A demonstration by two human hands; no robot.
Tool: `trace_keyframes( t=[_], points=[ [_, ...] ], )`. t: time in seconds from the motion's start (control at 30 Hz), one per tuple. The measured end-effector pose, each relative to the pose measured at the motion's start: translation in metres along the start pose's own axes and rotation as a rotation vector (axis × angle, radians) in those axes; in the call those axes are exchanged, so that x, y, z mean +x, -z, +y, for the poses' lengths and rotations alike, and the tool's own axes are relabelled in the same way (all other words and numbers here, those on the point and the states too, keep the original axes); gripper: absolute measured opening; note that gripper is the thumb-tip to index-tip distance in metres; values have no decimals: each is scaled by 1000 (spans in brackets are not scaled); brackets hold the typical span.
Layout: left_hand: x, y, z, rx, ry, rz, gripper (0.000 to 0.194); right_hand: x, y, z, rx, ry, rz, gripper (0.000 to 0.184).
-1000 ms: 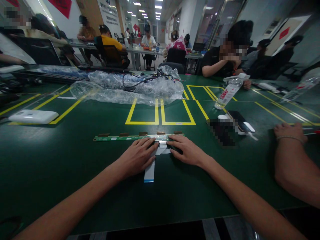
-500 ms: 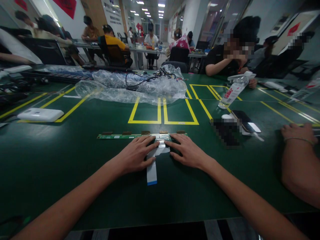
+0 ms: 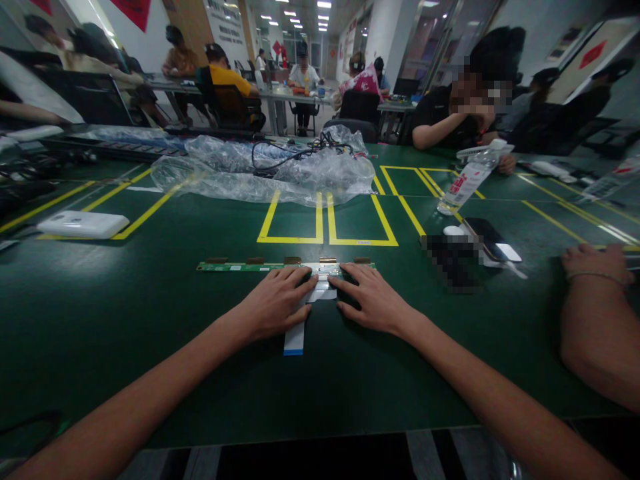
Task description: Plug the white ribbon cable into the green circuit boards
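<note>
A long, narrow green circuit board (image 3: 235,268) with several brown tabs along its far edge lies flat on the dark green table (image 3: 165,360). From its near edge a white flat ribbon cable (image 3: 295,337) bends down toward me and ends in a blue strip. My left hand (image 3: 277,300) rests with spread fingers at the board's middle, its thumb over the cable. Opposite it, my right hand (image 3: 377,297) lies with fingers apart, fingertips on the board and beside the cable's upper end. Fingertips partly hide where cable and board meet.
Behind the board, yellow tape (image 3: 290,239) marks boxes. Clear plastic wrap (image 3: 270,180) with black wires lies farther back. A white device (image 3: 83,225) is at left. On the right are a bottle (image 3: 467,183), a phone (image 3: 487,239) and another person's arm (image 3: 595,320).
The cable's blue end has swung a little to the left. My left thumb has shifted slightly with it, and both hands stay at the board.
</note>
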State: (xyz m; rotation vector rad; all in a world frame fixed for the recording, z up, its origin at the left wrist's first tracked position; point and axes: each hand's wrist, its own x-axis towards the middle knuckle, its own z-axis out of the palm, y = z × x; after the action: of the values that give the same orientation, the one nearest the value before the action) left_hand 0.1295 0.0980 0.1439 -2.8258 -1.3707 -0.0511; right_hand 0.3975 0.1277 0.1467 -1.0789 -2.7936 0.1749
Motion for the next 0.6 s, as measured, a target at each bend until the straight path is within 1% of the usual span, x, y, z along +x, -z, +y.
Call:
trace_keyframes(
  t=[0.2,0.33,0.47,0.6],
  points=[
    [1,0,0,3,-8,8,59,2,-1,-5,-38,-16,19,57],
    [3,1,-6,-24,-16,10,58,3,-2,-5,-55,-18,32,58],
    [4,2,-12,-31,-18,20,52,4,-2,-1,-51,5,24,59],
    [3,1,-9,-46,-106,53,50,6,-4,4,-15,41,21,55]
  ],
)
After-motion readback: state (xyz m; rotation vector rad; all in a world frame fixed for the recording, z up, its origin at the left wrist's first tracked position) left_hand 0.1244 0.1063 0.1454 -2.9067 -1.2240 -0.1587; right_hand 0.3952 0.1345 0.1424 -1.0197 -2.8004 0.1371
